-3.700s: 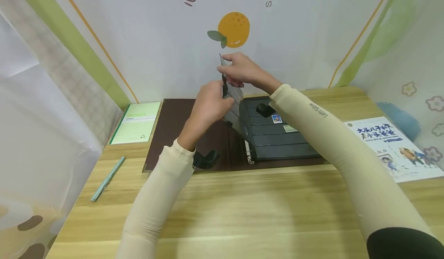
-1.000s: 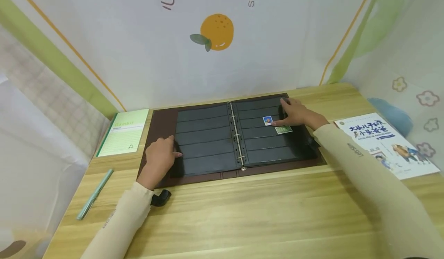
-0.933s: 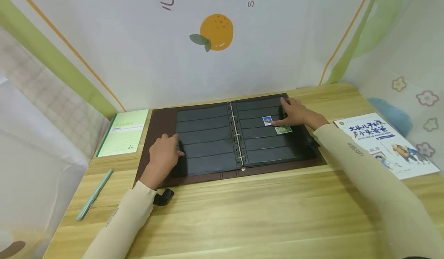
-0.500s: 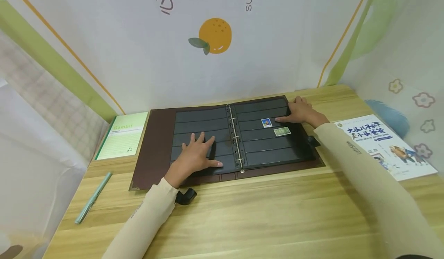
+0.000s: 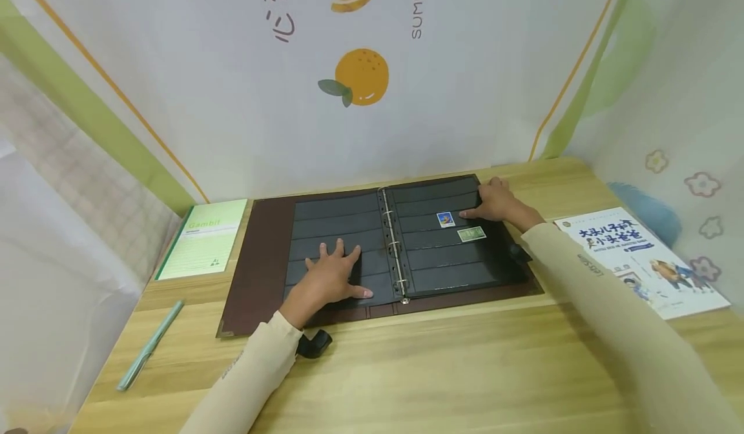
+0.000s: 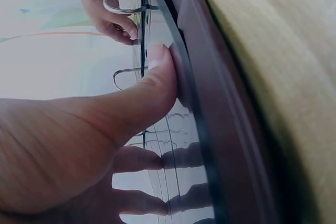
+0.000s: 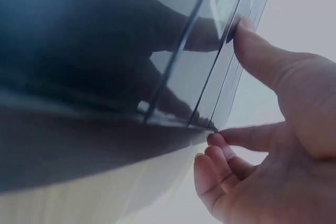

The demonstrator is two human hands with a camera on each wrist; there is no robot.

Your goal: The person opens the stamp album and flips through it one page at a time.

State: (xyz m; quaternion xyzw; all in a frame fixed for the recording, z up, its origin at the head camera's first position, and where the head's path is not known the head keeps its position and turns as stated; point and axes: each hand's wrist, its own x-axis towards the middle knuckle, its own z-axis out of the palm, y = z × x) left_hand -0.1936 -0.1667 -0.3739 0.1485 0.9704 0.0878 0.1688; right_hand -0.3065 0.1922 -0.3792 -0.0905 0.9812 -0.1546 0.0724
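While the brown binder (image 5: 264, 253) lies open on the wooden surface (image 5: 442, 369), the left hand (image 5: 330, 278) rests flat on its left page (image 5: 334, 217). The fingers of this hand are straight and spread apart, and the thumb points toward the metal rings (image 5: 396, 253) in the middle. In the left wrist view the thumb (image 6: 152, 90) presses on the shiny dark page near its front edge, and two rings (image 6: 123, 1) stand just behind it.

The right hand (image 5: 494, 200) is at the far right corner of the right page (image 5: 459, 272). Its thumb lies on top of the page and points to the left, while the other fingers are curled around the outer edge of the sheets, so the hand pinches this edge. The right wrist view shows the same: the thumb (image 7: 262, 59) is on the glossy page and the fingertips (image 7: 220, 137) are under the edge.

Two stamps sit in the strips of the right page. The blue stamp (image 5: 445, 219) is just beside the thumb of the right hand, and the green stamp (image 5: 471, 234) is one strip lower, a little to the right.

A green notebook (image 5: 202, 239) lies to the left of the binder, touching its edge or very near to it. A light green pen (image 5: 150, 345) lies nearer to the front left. A children's book (image 5: 639, 259) lies on the right side, apart from the binder.
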